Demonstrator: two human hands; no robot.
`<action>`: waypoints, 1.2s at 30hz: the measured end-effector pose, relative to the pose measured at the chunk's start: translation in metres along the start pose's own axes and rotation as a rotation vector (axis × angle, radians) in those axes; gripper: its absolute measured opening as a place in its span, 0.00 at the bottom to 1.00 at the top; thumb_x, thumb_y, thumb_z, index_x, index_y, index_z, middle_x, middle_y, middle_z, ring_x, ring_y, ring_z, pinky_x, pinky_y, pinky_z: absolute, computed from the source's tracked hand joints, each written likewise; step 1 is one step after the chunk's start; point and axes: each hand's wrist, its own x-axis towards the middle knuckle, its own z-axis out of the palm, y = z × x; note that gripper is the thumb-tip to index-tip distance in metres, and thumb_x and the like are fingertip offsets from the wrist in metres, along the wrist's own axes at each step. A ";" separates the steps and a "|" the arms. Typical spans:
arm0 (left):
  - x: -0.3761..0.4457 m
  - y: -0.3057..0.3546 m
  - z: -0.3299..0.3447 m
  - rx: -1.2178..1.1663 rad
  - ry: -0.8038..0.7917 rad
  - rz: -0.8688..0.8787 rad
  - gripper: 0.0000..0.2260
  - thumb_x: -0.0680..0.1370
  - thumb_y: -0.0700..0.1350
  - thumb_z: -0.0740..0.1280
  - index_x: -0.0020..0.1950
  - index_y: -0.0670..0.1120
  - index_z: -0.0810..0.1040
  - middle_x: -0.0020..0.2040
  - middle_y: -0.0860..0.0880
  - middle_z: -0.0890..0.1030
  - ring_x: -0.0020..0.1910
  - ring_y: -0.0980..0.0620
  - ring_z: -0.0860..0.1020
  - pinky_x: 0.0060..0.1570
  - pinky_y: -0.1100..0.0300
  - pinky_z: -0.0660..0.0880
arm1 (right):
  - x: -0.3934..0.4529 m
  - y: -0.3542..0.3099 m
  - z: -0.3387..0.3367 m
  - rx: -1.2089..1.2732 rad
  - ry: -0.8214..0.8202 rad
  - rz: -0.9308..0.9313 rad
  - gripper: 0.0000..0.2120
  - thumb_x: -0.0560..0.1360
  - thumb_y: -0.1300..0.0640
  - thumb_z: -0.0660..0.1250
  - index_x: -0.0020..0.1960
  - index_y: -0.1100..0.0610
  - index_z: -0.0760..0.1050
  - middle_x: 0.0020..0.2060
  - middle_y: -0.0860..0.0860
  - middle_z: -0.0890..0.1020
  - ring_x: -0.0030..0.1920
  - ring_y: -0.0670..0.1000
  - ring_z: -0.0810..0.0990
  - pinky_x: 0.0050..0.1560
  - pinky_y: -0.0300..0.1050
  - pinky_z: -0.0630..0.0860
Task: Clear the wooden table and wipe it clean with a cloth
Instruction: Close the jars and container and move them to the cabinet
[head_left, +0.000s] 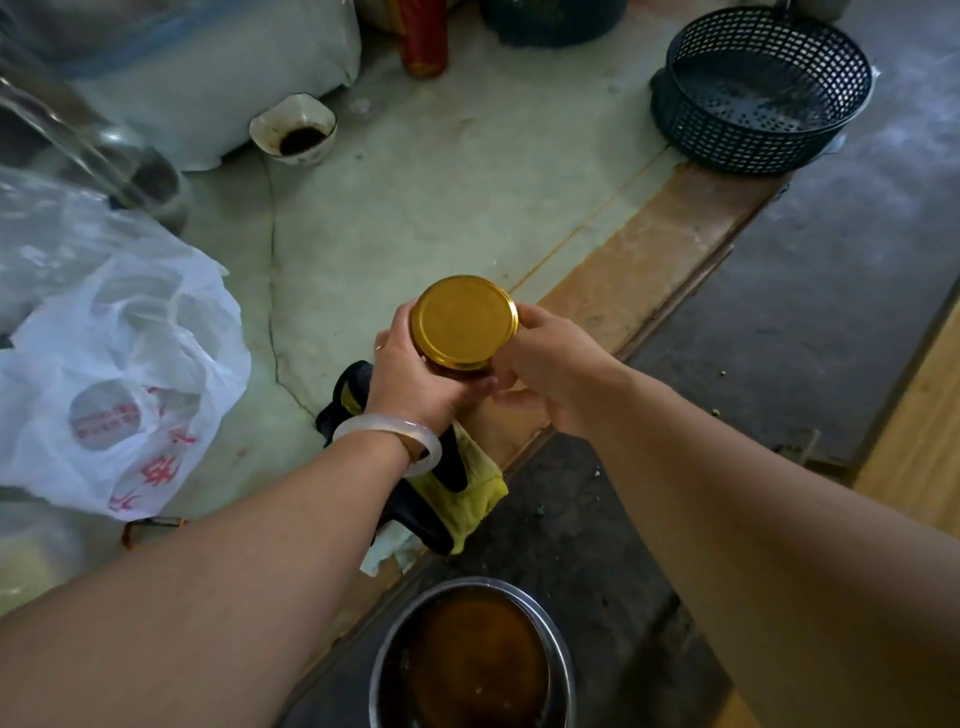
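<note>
Between both hands' grip, above the table edge (649, 260), the gold-lidded jar (464, 322).

Dark basket (761, 88) far R; steel bowl (470, 660) near.

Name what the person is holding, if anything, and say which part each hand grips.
A jar with a gold lid. The left hand wraps the jar's body below the lid; the right hand grips its other side, fingertips at the lid's rim.
</note>
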 end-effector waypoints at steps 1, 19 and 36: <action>0.004 0.000 -0.001 0.001 0.011 -0.003 0.48 0.52 0.51 0.84 0.68 0.51 0.66 0.60 0.46 0.74 0.56 0.48 0.75 0.59 0.51 0.74 | 0.003 -0.003 0.002 0.006 0.008 -0.002 0.36 0.69 0.73 0.58 0.72 0.48 0.69 0.48 0.53 0.80 0.45 0.51 0.80 0.51 0.58 0.82; 0.033 0.037 0.010 -0.014 0.069 -0.175 0.42 0.65 0.49 0.78 0.73 0.53 0.59 0.63 0.43 0.74 0.60 0.43 0.75 0.60 0.49 0.73 | 0.030 -0.015 0.006 0.245 0.139 -0.092 0.37 0.72 0.75 0.57 0.78 0.54 0.56 0.72 0.58 0.68 0.71 0.59 0.68 0.68 0.57 0.72; -0.087 0.070 0.046 -0.041 -0.010 0.162 0.19 0.72 0.33 0.64 0.58 0.50 0.70 0.44 0.51 0.75 0.41 0.56 0.76 0.41 0.64 0.76 | -0.123 0.025 -0.060 0.244 0.313 -0.472 0.04 0.78 0.56 0.68 0.47 0.55 0.80 0.37 0.53 0.83 0.37 0.51 0.82 0.40 0.50 0.80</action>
